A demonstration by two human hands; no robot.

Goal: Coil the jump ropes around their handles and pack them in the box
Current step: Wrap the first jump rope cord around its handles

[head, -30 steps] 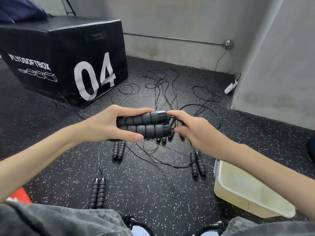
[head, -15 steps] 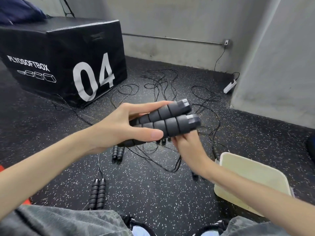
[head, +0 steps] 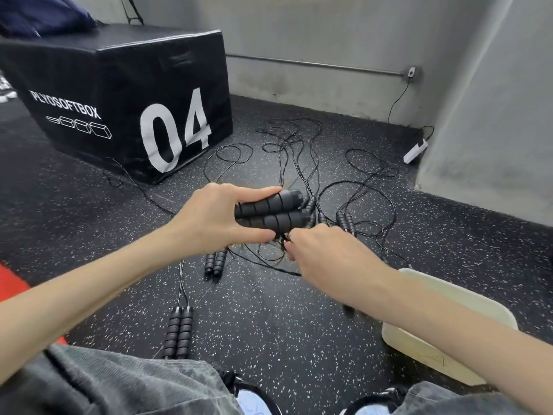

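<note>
Two black ribbed foam handles [head: 270, 213] sit side by side in my left hand [head: 215, 218], fingers over the top and thumb underneath, their capped ends pointing right. My right hand [head: 324, 259] is just below and to the right of them, fingers curled in around thin black cord [head: 282, 239] under the handles; I cannot tell exactly how the fingertips hold it, as the back of the hand hides them.

Loose black rope [head: 293, 151] lies in tangled loops on the speckled dark rubber floor [head: 269, 324], spreading toward the far wall. Handle pairs on the floor: one pair [head: 179, 330] near, by my left knee, lying parallel with thin cords running away from it; a second pair [head: 216, 262] further off, under my left wrist; a third pair [head: 345, 221] to the right, just beyond my right hand. More handles are partly hidden behind the ones I hold.

Cream plastic box [head: 449, 330] stands on the floor at near right, partly covered by my right forearm; what I see of its inside holds nothing.

Far left: large black padded plyo box [head: 119, 94] marked "04". White power strip [head: 414, 152] with a cord lies at the far right by the grey wall. Grey trousers and shoes show at the near edge.
</note>
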